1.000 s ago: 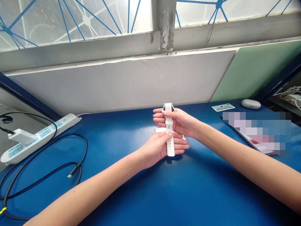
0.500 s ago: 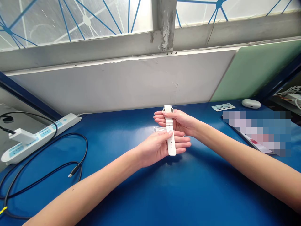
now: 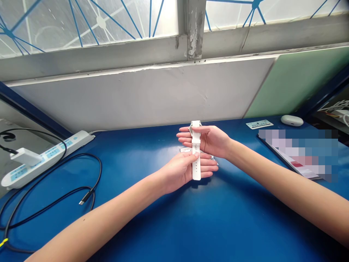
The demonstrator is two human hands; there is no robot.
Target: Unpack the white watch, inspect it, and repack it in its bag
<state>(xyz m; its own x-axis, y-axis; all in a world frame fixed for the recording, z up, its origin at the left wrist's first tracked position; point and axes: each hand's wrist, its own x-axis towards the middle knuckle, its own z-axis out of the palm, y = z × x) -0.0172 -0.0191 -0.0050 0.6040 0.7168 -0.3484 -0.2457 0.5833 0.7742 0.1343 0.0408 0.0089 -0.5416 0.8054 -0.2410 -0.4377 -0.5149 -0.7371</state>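
Note:
A white wristwatch point(image 3: 196, 140) with a punched strap is held lengthwise above the blue table, between both my hands. My left hand point(image 3: 181, 169) pinches the lower strap, thumb on top and fingers stretched out flat beneath it. At the upper end, my right hand point(image 3: 211, 140) grips the watch near its case, the thumb lying across the strap and the other fingers extended behind. The watch face is turned away from me. Behind my hands a small clear plastic packet point(image 3: 185, 149) lies on the table, partly hidden.
On the left, a white power strip point(image 3: 51, 156) with a plugged-in charger point(image 3: 25, 157) stands beside a looped black cable point(image 3: 99, 171). A card point(image 3: 259, 124), a white earbud case point(image 3: 292, 120) and a blurred-out booklet point(image 3: 300, 154) lie on the right. A wall panel point(image 3: 141, 98) borders the table's back.
The watch has straightened to nearly vertical as its lower strap end shifted slightly left with my left hand. More of the plastic packet shows behind my hands.

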